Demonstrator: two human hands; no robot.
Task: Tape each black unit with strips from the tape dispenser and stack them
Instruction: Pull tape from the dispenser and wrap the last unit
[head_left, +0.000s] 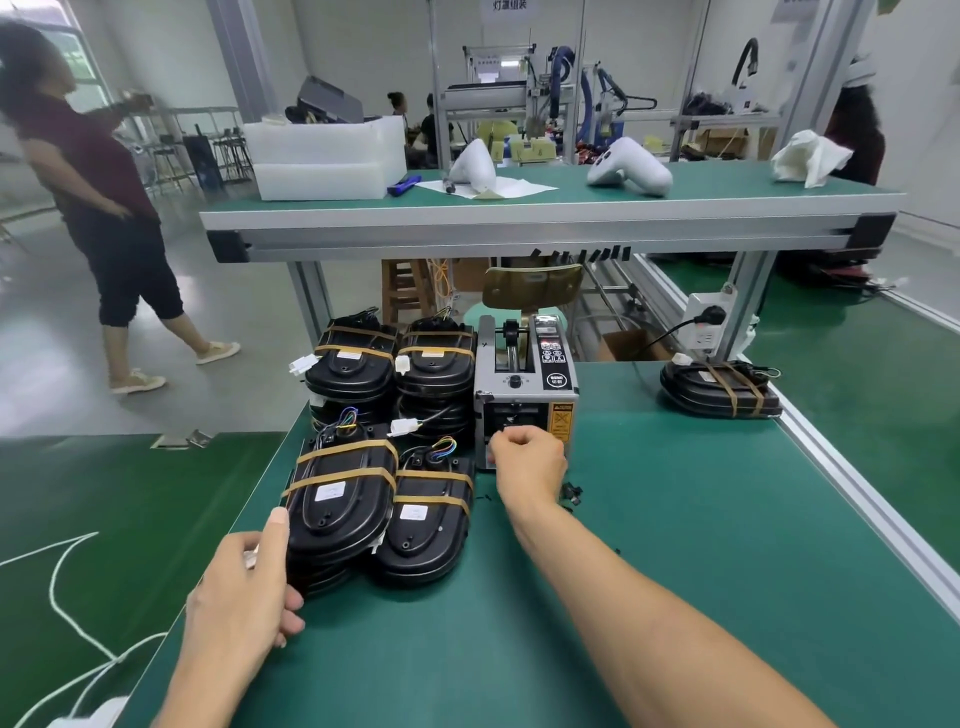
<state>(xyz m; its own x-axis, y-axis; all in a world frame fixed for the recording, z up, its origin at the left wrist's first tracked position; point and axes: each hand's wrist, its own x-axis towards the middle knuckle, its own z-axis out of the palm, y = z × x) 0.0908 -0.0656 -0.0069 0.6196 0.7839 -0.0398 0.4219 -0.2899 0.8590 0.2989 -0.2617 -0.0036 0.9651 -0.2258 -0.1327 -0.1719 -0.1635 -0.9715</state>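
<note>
Here the right hand (527, 460) is at the front slot of the tape dispenser (524, 389), its fingers (511, 441) curled in a pinch at the outlet; whether a strip is between them cannot be told, since the hand covers the slot. The dispenser stands upright on the green surface (675, 519), just right of the stacks of black units.

The left hand (244, 587) rests against the near-left stack (337, 504), thumb up along its left edge and the other fingers curled round the lower side of the pile, with a small white connector showing between thumb and palm. The top unit of that stack carries 2 tan tape bands across it. Touching it on the right is the near-right stack (423, 519), also with 2 bands and coloured wires at its far end.

Behind these stand 2 more stacks, the far-left stack (353, 364) and the far-right stack (436, 358), each banded with tape and with white plugs hanging off the side. A lone taped unit (719, 387) lies well apart at the right edge of the surface, near a wall socket (701, 317). Small black scraps (571, 491) lie just beside the right wrist.

A person (93, 208) stands on the floor at the left.
</note>
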